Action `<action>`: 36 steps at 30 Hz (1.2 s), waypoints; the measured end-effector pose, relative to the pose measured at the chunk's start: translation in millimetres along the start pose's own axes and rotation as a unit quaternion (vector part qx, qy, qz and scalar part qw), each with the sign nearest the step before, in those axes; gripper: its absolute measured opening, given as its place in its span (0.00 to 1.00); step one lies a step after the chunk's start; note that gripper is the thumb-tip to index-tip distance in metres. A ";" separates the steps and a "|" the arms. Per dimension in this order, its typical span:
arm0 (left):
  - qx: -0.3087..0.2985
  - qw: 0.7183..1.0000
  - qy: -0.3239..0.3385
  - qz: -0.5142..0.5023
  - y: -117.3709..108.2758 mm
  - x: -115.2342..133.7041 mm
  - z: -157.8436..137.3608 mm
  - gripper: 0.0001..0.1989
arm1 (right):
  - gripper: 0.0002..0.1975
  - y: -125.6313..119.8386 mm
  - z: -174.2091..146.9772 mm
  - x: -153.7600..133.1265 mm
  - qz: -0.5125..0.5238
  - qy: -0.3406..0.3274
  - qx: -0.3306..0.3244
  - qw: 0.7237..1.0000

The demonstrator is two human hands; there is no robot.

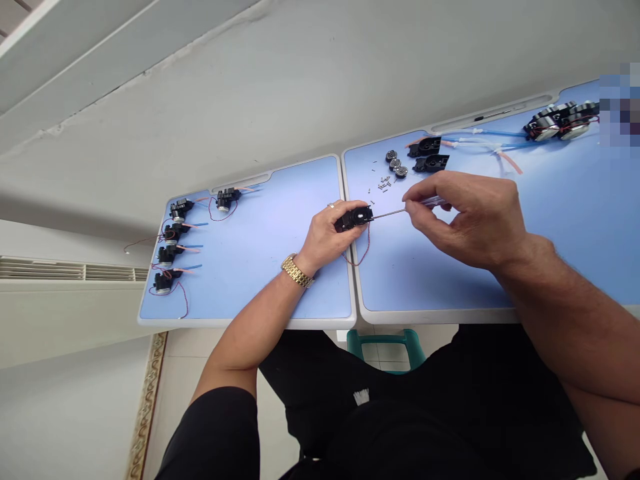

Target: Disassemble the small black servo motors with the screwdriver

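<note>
My left hand [327,233] is closed around a small black plastic housing [356,218] above the seam between two blue tabletops. A thin red wire [369,247] hangs from the housing in a loop. In my right hand [470,217] is a screwdriver [390,214] with a clear handle, its slim shaft pointing left. The tip meets the right end of the housing, or lies very close to it. Just beyond, loose screws [384,183] are scattered on the right table, beside round metal parts [395,163] and two black housing pieces [431,163].
Several black assemblies with wires [173,233] line the left table [280,267]. At the far right are larger assemblies [560,123] with blue and orange tubes [500,143]. A pen [493,116] lies in the edge groove near the wall. Below stands a green stool [385,337].
</note>
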State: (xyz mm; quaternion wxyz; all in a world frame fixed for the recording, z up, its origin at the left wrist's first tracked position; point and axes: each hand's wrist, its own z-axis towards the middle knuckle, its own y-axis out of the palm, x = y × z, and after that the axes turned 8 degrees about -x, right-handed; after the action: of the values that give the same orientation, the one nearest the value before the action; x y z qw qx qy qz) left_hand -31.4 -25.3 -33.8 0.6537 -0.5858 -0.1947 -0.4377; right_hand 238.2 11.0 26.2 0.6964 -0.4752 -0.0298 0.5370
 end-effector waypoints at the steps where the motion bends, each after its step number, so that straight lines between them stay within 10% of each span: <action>1: 0.000 1.000 -0.002 0.003 0.0 -0.1 -0.1 0.16 | 0.11 0.1 -0.1 0.2 0.000 0.003 0.001 1.000; 13: -0.010 1.000 0.000 -0.002 -1.0 0.7 -0.4 0.15 | 0.17 -1.2 -3.0 2.7 0.000 -0.019 -0.093 0.996; 18: -0.006 1.000 0.003 -0.002 -0.4 0.0 -0.7 0.15 | 0.16 -1.2 -1.7 4.3 -0.002 -0.068 -0.007 0.998; 36: -0.003 1.000 0.012 0.001 0.2 -1.5 -0.1 0.15 | 0.19 -0.5 -3.2 6.8 0.002 -0.061 -0.021 0.998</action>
State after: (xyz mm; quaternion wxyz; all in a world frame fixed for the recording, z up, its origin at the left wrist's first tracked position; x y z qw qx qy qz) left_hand -32.0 -24.9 -35.1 0.6548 -0.5825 -0.1854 -0.4446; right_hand 243.1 14.3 21.6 0.6822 -0.4563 -0.0822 0.5654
